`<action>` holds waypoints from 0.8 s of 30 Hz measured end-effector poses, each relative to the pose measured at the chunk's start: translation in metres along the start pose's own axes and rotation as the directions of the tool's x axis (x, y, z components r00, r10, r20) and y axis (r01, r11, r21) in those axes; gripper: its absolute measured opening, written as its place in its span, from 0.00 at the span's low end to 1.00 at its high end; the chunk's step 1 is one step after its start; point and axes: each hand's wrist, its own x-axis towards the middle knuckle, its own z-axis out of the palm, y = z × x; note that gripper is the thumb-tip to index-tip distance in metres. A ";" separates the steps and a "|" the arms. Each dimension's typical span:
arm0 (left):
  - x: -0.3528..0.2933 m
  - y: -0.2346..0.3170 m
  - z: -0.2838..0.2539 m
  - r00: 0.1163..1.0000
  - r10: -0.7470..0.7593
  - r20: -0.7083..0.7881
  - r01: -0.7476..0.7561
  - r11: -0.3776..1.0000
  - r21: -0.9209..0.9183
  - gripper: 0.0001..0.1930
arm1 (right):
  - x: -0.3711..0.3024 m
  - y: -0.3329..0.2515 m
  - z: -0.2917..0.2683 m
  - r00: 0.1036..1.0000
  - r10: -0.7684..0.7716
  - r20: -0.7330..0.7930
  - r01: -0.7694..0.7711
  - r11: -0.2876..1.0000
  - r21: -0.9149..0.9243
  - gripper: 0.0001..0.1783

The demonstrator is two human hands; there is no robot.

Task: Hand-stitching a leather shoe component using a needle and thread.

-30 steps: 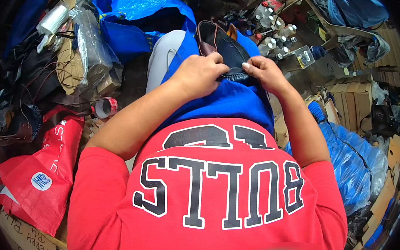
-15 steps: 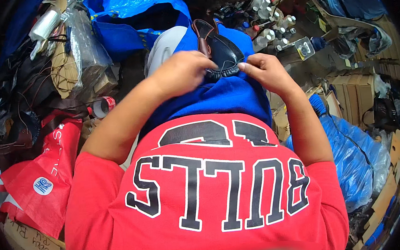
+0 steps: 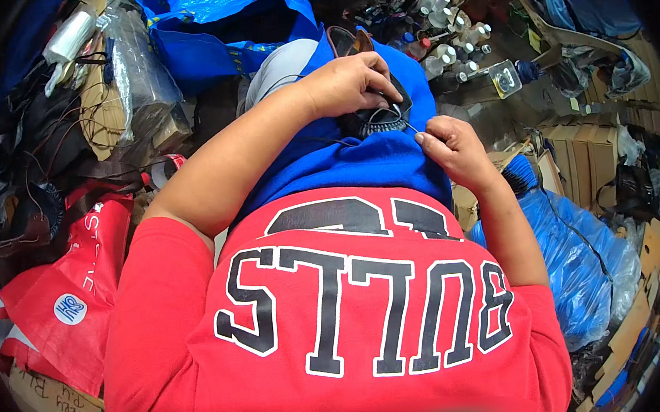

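Note:
A dark shoe [image 3: 383, 127] with a black inside, brown leather edging and a gathered, stitched toe rests on the blue cloth [image 3: 311, 161] over my lap, toe toward me. My left hand [image 3: 355, 86] reaches across the shoe's opening, its fingers bent and pressed together just above the toe. A pale tip shows at those fingertips, too small to name. To the right of the toe, my right hand [image 3: 453, 146] pinches a thin strand of thread [image 3: 411, 127] that runs to the stitching. Part of the shoe is hidden under my left hand.
A blue bag [image 3: 229, 5] lies open beyond my knees. Several small bottles [image 3: 448, 34] stand at the far right. A red bag [image 3: 73, 288] lies on my left, near another dark shoe [image 3: 29, 226]. Blue plastic wrap [image 3: 574, 256] and cardboard [image 3: 574, 156] are on my right.
My left hand has moved right and away from me, over the shoe's opening. My right hand has drawn back toward me, off the toe, with the strand stretched between.

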 end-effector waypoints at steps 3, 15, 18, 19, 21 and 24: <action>-0.001 -0.008 -0.002 1.000 -0.025 -0.001 0.025 0.999 -0.041 0.15 | -0.014 -0.007 -0.017 1.000 0.009 -0.017 -0.006 0.989 0.150 0.17; 0.000 -0.019 -0.006 1.000 0.008 -0.024 -0.011 0.992 -0.129 0.13 | 0.005 -0.014 -0.010 0.987 0.133 -0.096 -0.127 0.990 0.063 0.14; -0.001 -0.022 -0.007 0.999 0.000 -0.035 -0.004 0.993 -0.116 0.13 | 0.012 -0.013 -0.008 0.984 0.161 -0.082 -0.163 0.986 -0.026 0.13; -0.001 -0.023 -0.007 0.999 0.000 -0.036 -0.004 0.993 -0.118 0.13 | 0.013 -0.013 -0.009 0.989 0.125 -0.073 -0.126 0.992 -0.018 0.13; -0.001 -0.024 -0.006 0.999 0.012 -0.040 -0.017 0.994 -0.106 0.13 | 0.014 -0.013 -0.011 0.990 0.125 -0.063 -0.125 0.992 -0.008 0.12; -0.001 -0.025 -0.005 0.999 0.008 -0.046 -0.013 0.994 -0.106 0.13 | 0.016 -0.014 -0.011 0.987 0.152 -0.051 -0.153 0.988 -0.027 0.12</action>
